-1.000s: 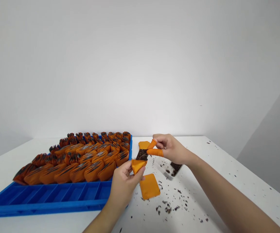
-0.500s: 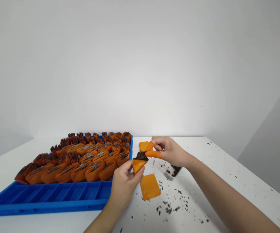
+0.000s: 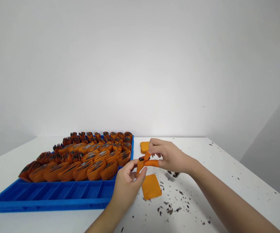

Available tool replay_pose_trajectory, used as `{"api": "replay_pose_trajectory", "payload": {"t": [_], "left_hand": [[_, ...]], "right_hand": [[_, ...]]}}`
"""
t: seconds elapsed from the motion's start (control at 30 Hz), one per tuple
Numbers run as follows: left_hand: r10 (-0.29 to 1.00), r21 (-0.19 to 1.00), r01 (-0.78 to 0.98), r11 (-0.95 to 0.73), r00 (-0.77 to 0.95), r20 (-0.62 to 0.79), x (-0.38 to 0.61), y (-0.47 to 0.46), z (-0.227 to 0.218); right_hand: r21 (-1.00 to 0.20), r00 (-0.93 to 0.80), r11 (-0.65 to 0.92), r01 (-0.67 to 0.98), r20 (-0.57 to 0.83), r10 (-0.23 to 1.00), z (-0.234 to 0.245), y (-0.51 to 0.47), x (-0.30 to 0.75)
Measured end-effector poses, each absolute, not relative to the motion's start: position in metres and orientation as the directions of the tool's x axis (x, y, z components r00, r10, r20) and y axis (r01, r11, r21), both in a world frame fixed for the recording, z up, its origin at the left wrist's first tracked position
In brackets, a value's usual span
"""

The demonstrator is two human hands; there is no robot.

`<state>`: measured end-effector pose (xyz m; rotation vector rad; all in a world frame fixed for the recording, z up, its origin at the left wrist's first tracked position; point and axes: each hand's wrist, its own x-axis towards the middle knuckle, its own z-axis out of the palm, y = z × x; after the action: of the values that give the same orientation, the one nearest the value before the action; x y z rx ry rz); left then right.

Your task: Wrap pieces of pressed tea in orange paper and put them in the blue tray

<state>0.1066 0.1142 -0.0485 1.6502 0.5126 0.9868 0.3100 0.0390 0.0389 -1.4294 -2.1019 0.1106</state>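
Note:
My left hand pinches a small folded orange wrapper between thumb and fingers. A bit of dark filling shows at its top. My right hand wears orange finger cots on the thumb and a finger, and these tips press against the wrapper's upper right edge. Below the hands, a flat orange sheet with rounded corners lies on the table. Behind the right hand sits a stack of similar orange sheets, partly covered. A clear tub with dark flakes is mostly hidden under my right wrist.
To the left stands a blue compartment tray, its rear rows packed with folded orange pieces showing dark edges. Bare compartments line its front row. Dark flakes are scattered over the white table. A white wall rises behind.
My right fingers have moved down onto the wrapper, which has turned more upright and is folded narrower. Less of the dark filling shows. The view has shifted slightly.

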Motion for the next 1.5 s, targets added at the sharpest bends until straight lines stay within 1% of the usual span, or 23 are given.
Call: {"api": "replay_pose_trajectory", "payload": {"t": [0.13, 0.2, 0.23, 0.3, 0.37, 0.43, 0.5, 0.63, 0.73, 0.8, 0.83, 0.9, 0.93, 1.0, 1.07, 1.13, 1.2, 1.3, 1.5], "left_hand": [[0.769, 0.940, -0.059, -0.337, 0.558, 0.311, 0.104, 0.114, -0.050], [0.768, 0.922, -0.003, -0.387, 0.552, 0.324, 0.103, 0.114, -0.049], [0.761, 0.905, 0.027, -0.425, 0.553, 0.340, 0.102, 0.114, -0.048], [0.739, 0.867, 0.064, -0.494, 0.556, 0.381, 0.100, 0.114, -0.046], [0.719, 0.842, 0.067, -0.535, 0.561, 0.412, 0.099, 0.113, -0.044], [0.707, 0.837, 0.060, -0.543, 0.570, 0.418, 0.100, 0.112, -0.044], [0.706, 0.845, 0.062, -0.532, 0.583, 0.402, 0.101, 0.111, -0.044], [0.720, 0.878, 0.071, -0.473, 0.606, 0.339, 0.105, 0.107, -0.044], [0.732, 0.859, 0.144, -0.491, 0.603, 0.318, 0.106, 0.105, -0.044], [0.697, 0.804, 0.166, -0.571, 0.616, 0.368, 0.105, 0.103, -0.045], [0.655, 0.766, 0.159, -0.623, 0.641, 0.400, 0.105, 0.101, -0.046], [0.525, 0.666, 0.131, -0.734, 0.732, 0.435, 0.104, 0.098, -0.048], [0.448, 0.606, 0.120, -0.787, 0.786, 0.425, 0.103, 0.095, -0.048], [0.317, 0.469, 0.123, -0.875, 0.877, 0.362, 0.102, 0.092, -0.049], [0.224, 0.327, 0.128, -0.936, 0.934, 0.278, 0.101, 0.089, -0.050], [0.141, 0.206, 0.097, -0.974, 0.967, 0.211, 0.101, 0.088, -0.050], [0.059, 0.117, 0.037, -0.992, 0.980, 0.189, 0.101, 0.089, -0.052], [-0.007, 0.045, -0.018, -0.999, 0.974, 0.228, 0.102, 0.090, -0.056], [-0.058, -0.032, -0.050, -0.998, 0.941, 0.334, 0.104, 0.091, -0.067]], "right_hand": [[-0.219, -0.271, 0.367, 0.904, 0.369, 0.889, 0.043, 0.033, 0.303], [-0.178, -0.278, 0.356, 0.917, 0.354, 0.893, 0.046, 0.031, 0.301], [-0.180, -0.277, 0.356, 0.917, 0.355, 0.893, 0.048, 0.030, 0.300], [-0.234, -0.264, 0.364, 0.901, 0.371, 0.891, 0.050, 0.030, 0.302], [-0.321, -0.248, 0.382, 0.867, 0.387, 0.888, 0.052, 0.031, 0.305], [-0.399, -0.261, 0.410, 0.820, 0.376, 0.889, 0.052, 0.032, 0.308], [-0.447, -0.295, 0.437, 0.781, 0.353, 0.888, 0.051, 0.033, 0.310], [-0.469, -0.303, 0.440, 0.766, 0.341, 0.890, 0.055, 0.030, 0.312], [-0.440, -0.266, 0.439, 0.784, 0.401, 0.877, 0.066, 0.022, 0.314], [-0.403, -0.231, 0.437, 0.804, 0.465, 0.854, 0.074, 0.016, 0.312], [-0.382, -0.216, 0.435, 0.815, 0.497, 0.841, 0.077, 0.014, 0.310], [-0.339, -0.204, 0.439, 0.832, 0.549, 0.811, 0.079, 0.016, 0.300], [-0.314, -0.212, 0.444, 0.839, 0.563, 0.799, 0.078, 0.019, 0.292], [-0.259, -0.261, 0.468, 0.845, 0.563, 0.784, 0.072, 0.033, 0.275], [-0.207, -0.363, 0.522, 0.827, 0.512, 0.778, 0.061, 0.054, 0.256], [-0.160, -0.439, 0.561, 0.812, 0.466, 0.768, 0.049, 0.079, 0.241], [-0.112, -0.493, 0.585, 0.803, 0.426, 0.759, 0.037, 0.101, 0.230], [-0.070, -0.518, 0.582, 0.810, 0.379, 0.767, 0.021, 0.126, 0.221], [-0.064, -0.507, 0.568, 0.821, 0.377, 0.775, -0.002, 0.141, 0.214]]}}
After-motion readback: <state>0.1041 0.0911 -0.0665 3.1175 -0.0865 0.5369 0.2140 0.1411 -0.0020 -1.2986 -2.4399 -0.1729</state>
